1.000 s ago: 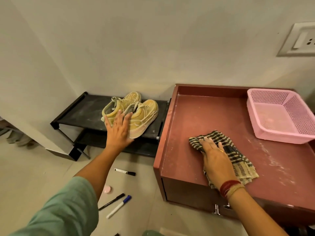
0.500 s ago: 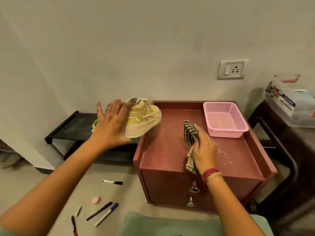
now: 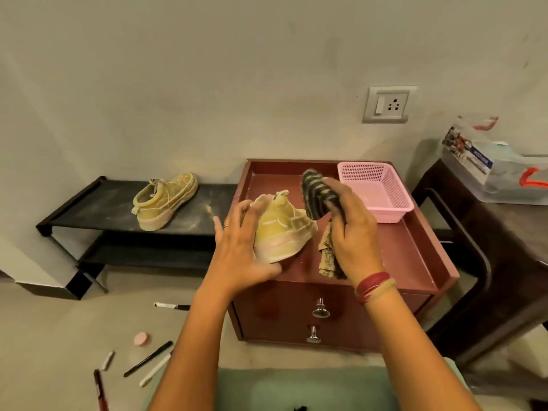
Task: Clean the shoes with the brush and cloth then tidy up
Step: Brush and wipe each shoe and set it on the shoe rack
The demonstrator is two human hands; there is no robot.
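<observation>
A low black metal shoe rack [image 3: 98, 209] is standing at the far left against the wall, and one dusty yellow canvas shoe [image 3: 165, 200] is sitting on its top shelf, heel toward the camera. On the tiled floor [image 3: 44, 336] below, several markers and pens [image 3: 148, 358] are lying scattered beside a small round pink cap [image 3: 141, 339].

Moving toward the middle, the left hand [image 3: 241, 250] is gripping the second yellow canvas shoe [image 3: 281, 232], fingers spread around its heel and thumb under the sole, and is holding it above the front of the reddish-brown wooden drawer cabinet [image 3: 409, 250]. Whether the sole is touching the cabinet top cannot be told.

Just beside the shoe, the right hand [image 3: 354, 232] is clutching a checked dark-and-cream cloth [image 3: 315, 197], fingers closed around it; one bunched end is rising above the shoe's toe while the other is hanging down toward the cabinet top.

Further right, a pink perforated plastic basket [image 3: 382, 191] is resting in the cabinet's back right corner. A dark wooden side table [image 3: 489, 232] is standing at the far right, bearing a clear plastic box [image 3: 504, 179].
</observation>
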